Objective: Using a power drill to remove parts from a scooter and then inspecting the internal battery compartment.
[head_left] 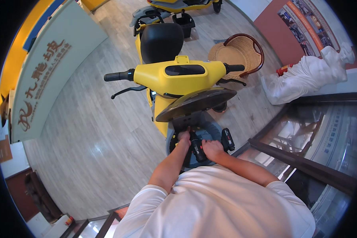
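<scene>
My right hand (213,150) is closed around a black cordless drill (198,148), whose battery pack (227,139) sticks out to the right. My left hand (183,137) is closed at the drill's front end, just below a dark bracket (182,121) under the tinted windscreen (194,106); what its fingers hold is partly hidden. Both hands are over the grey front section (210,127) of a yellow scooter (150,75), below its handlebar.
A wicker chair (230,55) stands behind the right handlebar. A white statue (305,73) and glass doors (289,127) are at the right, a curved counter (59,63) at the left. Another yellow scooter (178,4) and a black basket (183,25) are behind.
</scene>
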Tool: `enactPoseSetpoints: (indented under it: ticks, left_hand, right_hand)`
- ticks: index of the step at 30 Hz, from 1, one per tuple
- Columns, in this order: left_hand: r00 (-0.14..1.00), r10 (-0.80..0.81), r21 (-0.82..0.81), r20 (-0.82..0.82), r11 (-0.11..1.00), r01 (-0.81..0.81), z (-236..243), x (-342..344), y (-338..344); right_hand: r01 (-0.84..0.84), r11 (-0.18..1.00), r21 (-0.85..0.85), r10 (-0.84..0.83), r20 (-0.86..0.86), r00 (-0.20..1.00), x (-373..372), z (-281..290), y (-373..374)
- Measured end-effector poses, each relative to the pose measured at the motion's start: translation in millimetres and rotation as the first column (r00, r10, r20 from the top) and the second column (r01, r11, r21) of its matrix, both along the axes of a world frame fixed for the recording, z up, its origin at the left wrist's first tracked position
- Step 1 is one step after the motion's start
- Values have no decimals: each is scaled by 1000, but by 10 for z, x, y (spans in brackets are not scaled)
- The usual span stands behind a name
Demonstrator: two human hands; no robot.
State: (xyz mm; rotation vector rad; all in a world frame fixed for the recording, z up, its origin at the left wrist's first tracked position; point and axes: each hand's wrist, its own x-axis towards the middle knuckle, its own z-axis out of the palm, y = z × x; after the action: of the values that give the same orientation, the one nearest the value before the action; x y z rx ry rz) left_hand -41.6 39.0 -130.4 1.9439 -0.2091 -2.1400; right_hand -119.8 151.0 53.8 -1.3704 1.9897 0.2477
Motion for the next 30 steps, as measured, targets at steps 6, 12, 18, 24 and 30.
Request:
enactPoseSetpoints:
  ticks: [6, 12, 18, 24, 30]
  left_hand:
    - [1000, 14, -8, -10, 1000, -15, 48, 4, -3]
    - [999, 26, 17, -45, 1000, -26, 78, 62, -32]
    - [996, 69, 24, -55, 997, -68, 130, 48, -64]
    - [998, 18, 24, -61, 1000, -16, 175, 49, -58]
    - [952, -227, -265, 204, 923, 277, 316, 178, 113]
  right_hand:
    - [-19, 1000, -15, 19, -8, 1000, -23, -30, 11]
    - [-73, 981, -177, 61, -75, 995, 9, -71, 81]
    - [-65, 991, -118, 57, -69, 996, 18, -12, 34]
    - [-27, 992, -119, 16, -97, 995, 14, -93, 94]
    - [-146, 973, -178, 114, -176, 978, -27, -184, 124]
